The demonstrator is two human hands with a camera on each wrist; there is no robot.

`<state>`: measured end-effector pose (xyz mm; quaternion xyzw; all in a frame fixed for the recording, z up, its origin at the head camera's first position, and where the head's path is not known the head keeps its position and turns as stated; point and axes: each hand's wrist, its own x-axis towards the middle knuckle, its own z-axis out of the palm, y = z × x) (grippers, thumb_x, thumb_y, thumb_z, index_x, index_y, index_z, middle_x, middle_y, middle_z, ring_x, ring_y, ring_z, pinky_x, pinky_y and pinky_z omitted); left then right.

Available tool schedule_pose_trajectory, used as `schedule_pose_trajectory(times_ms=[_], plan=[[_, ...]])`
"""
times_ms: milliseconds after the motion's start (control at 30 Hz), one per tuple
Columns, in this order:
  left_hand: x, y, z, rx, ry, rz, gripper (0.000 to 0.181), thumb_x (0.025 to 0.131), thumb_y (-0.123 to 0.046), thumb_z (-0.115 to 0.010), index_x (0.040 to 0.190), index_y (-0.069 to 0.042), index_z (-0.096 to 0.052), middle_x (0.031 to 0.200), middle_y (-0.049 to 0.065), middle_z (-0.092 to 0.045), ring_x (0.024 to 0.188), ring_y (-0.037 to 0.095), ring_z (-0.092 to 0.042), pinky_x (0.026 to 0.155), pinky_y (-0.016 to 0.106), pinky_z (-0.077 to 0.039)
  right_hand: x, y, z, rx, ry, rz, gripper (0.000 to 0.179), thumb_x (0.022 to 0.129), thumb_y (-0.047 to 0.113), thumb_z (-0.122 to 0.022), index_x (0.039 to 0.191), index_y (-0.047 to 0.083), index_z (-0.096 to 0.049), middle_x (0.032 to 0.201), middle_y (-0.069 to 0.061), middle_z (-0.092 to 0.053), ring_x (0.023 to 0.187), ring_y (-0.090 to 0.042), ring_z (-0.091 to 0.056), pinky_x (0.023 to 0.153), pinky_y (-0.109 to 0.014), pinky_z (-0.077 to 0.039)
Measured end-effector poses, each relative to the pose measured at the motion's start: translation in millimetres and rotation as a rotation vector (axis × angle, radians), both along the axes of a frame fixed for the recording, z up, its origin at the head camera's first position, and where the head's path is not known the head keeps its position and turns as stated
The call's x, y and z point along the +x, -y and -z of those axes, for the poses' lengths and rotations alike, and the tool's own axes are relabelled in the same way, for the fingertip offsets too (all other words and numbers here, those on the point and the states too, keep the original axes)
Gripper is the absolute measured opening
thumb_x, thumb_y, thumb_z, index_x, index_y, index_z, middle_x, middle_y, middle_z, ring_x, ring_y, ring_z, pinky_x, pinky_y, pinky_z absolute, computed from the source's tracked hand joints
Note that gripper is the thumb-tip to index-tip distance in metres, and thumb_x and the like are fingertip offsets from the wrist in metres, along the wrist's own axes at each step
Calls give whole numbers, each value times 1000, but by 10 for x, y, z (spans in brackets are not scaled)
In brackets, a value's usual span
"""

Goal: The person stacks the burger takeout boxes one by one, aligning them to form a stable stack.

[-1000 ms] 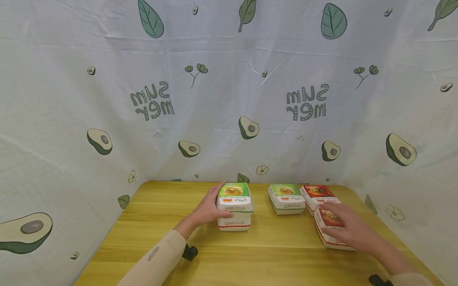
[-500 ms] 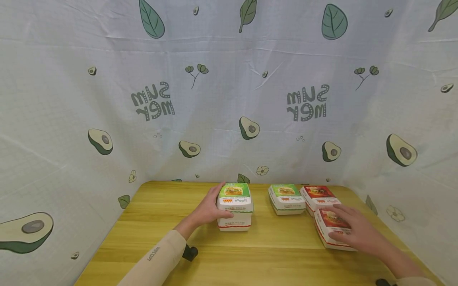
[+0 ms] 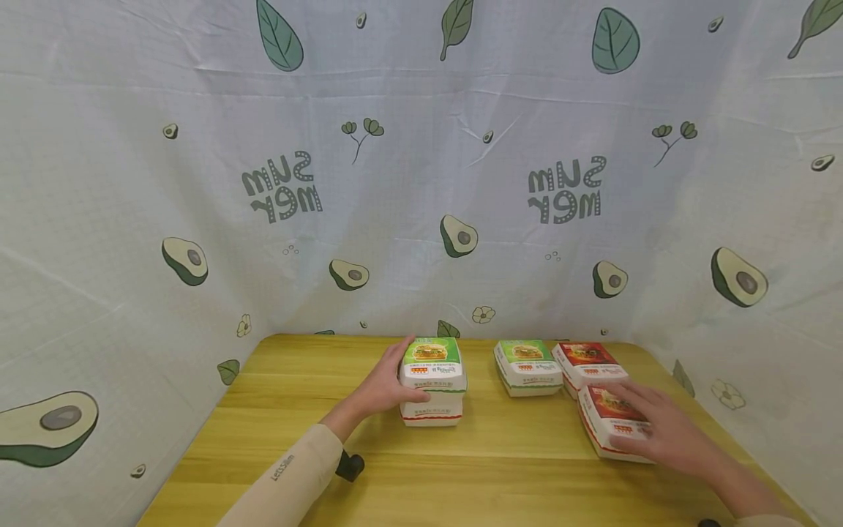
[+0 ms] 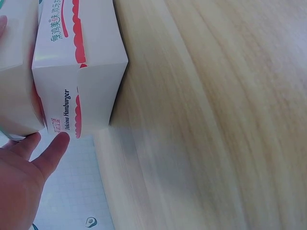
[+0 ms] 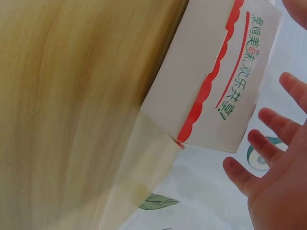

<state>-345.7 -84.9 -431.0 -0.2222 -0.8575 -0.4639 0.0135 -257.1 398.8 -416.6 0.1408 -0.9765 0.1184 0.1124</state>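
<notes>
In the head view, two hamburger boxes are stacked left of the table's middle. A green-topped hamburger box (image 3: 431,369) lies on a white box with red trim (image 3: 431,411). My left hand (image 3: 385,380) grips the stack from the left, thumb at the near side and fingers towards the far side. In the left wrist view, fingertips (image 4: 53,153) reach past the ends of both boxes. At the right, my right hand (image 3: 672,432) hovers over a red-topped hamburger box (image 3: 615,421). Its fingers are spread and apart from the box in the right wrist view.
Another green-topped box (image 3: 527,369) and a red-topped box (image 3: 586,359) stand side by side at the back right, just behind the near red one. A printed curtain (image 3: 395,183) hangs around the wooden table (image 3: 461,483) at its back and sides.
My right hand has shifted slightly right and towards me above the near red-topped box, uncovering more of its top. My left hand and the boxes have stayed in place.
</notes>
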Motion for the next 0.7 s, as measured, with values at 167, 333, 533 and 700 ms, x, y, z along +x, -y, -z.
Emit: schedule_pose_trajectory(times_ms=[167,333,533,700], plan=[[1,-1,-3,-1,3,0,115,71,-37,-91,161,-28,-21,156,10,-32,126,24,-46,111,49,-37,5,-3,19,19,10,18,92,74,61,-79,147,13,-49,149,-23,-42,124,-46,-38,90,-74,-40],[4,-1,-4,3,9,3,115,71,-37,-91,161,-27,-21,155,10,-32,125,23,-47,110,48,-37,-9,-20,70,47,10,25,92,74,63,-77,144,10,-52,149,-23,-41,124,-47,-37,90,-74,-40],[5,-1,-6,5,9,3,115,71,-37,-91,161,-26,-21,155,10,-32,125,23,-47,110,48,-37,-51,-81,180,63,-25,3,92,71,61,-81,142,9,-54,148,-22,-42,125,-46,-37,92,-74,-39],[6,5,-8,3,12,1,115,71,-39,-90,162,-27,-20,154,10,-33,126,24,-46,110,50,-38,-77,-110,225,53,-4,10,94,71,59,-82,143,7,-52,147,-24,-41,125,-47,-36,92,-75,-39]])
